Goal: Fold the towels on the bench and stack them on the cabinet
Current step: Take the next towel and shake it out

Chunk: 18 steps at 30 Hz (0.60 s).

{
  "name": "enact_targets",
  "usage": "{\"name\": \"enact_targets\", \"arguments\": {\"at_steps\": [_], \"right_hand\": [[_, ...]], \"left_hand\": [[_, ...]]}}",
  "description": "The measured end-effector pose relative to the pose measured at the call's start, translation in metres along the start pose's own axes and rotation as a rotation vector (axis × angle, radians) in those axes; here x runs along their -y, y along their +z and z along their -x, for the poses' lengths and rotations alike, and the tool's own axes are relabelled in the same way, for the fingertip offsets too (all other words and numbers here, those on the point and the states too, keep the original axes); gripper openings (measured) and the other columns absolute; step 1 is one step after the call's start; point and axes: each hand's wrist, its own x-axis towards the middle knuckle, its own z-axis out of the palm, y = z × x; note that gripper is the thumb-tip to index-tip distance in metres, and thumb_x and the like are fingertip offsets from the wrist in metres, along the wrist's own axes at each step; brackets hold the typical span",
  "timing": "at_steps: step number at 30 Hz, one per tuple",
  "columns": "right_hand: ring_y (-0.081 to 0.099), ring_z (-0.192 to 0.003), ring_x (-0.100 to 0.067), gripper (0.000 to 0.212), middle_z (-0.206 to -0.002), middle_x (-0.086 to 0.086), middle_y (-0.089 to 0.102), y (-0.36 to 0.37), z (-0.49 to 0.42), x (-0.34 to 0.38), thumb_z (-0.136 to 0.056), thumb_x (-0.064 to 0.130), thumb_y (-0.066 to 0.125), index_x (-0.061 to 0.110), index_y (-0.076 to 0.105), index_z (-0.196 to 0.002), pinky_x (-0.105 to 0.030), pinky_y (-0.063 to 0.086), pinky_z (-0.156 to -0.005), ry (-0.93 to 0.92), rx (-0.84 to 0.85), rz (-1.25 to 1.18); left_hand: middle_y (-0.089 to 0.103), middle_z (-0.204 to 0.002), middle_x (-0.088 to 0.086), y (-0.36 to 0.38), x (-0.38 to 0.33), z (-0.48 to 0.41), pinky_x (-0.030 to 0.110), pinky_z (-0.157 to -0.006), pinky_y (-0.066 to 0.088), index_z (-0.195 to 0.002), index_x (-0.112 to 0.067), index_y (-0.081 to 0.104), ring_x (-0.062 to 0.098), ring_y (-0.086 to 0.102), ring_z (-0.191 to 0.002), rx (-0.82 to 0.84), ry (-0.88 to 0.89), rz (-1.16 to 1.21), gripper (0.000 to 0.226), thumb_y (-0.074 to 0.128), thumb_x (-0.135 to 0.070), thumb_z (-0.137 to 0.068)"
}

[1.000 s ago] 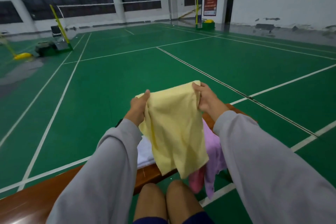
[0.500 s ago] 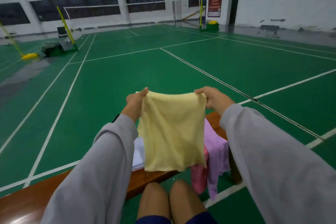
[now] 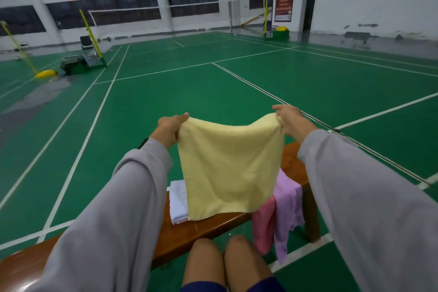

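— So, nearest in, what lies on the glossy brown wooden surface (image 3: 201,232)?
— A folded white towel (image 3: 177,204) lying flat. Towards the right end, a pink terry towel (image 3: 263,225) and a lilac terry towel (image 3: 288,206) hang over the front edge, touching each other.
— And the pale yellow square terry towel (image 3: 230,168)?
— Held up above the surface, hanging spread out, its lower hem in front of the white one.
— Held how?
— The left grip (image 3: 171,125) pinches the upper left corner, and the right grip (image 3: 290,119) is closed round the upper right corner. Beyond them lies the green court floor (image 3: 213,92).
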Motion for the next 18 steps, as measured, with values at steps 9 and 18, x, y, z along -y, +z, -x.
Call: {"name": "enact_targets", "arguments": {"at_steps": [9, 18], "right_hand": [[0.059, -0.076, -0.018, 0.030, -0.096, -0.007, 0.067, -0.003, 0.033, 0.018, -0.095, -0.002, 0.063, 0.018, 0.067, -0.117, -0.030, 0.052, -0.060, 0.027, 0.398, 0.084], [0.058, -0.085, -0.024, 0.008, -0.098, -0.011, 0.057, 0.000, 0.032, 0.051, -0.097, 0.006, 0.066, 0.010, 0.061, -0.101, -0.048, 0.057, -0.073, 0.148, 0.351, 0.036]], "left_hand": [[0.069, -0.112, 0.014, -0.016, -0.001, 0.002, 0.048, -0.079, 0.063, -0.120, 0.002, 0.060, 0.031, 0.072, -0.093, -0.128, 0.017, -0.054, 0.066, 0.095, -0.021, -0.069], [0.069, -0.100, 0.010, -0.020, -0.034, 0.017, 0.031, -0.070, 0.056, -0.125, -0.011, 0.066, 0.017, 0.063, -0.078, 0.093, 0.181, 0.217, 0.035, 0.068, 0.002, -0.093]]}}
